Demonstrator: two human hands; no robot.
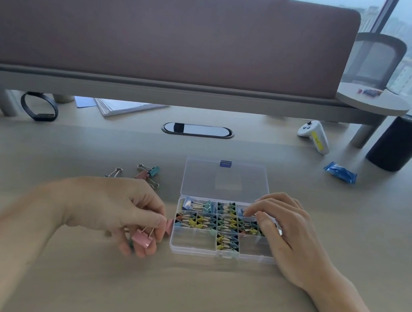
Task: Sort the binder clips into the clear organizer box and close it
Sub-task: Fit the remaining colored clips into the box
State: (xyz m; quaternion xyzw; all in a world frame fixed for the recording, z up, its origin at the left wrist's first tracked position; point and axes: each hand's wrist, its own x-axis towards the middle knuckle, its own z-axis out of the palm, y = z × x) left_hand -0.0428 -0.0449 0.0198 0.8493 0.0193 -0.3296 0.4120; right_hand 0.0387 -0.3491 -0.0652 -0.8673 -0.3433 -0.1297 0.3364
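Pale wooden desk (182, 295) holds the clear organizer box (193, 249) at centre, lid open. At its 9 o'clock the left hand (116, 204) pinches a pink binder clip (141, 239) by its wires. The right hand (288, 233) dips bent fingers into the 1 o'clock compartment; any grip is unclear.

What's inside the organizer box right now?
Small mixed-colour binder clips fill most compartments of the clear organizer box; larger blue clips sit far-left. Near-left and near-right compartments look empty. The right hand covers the far-right end.
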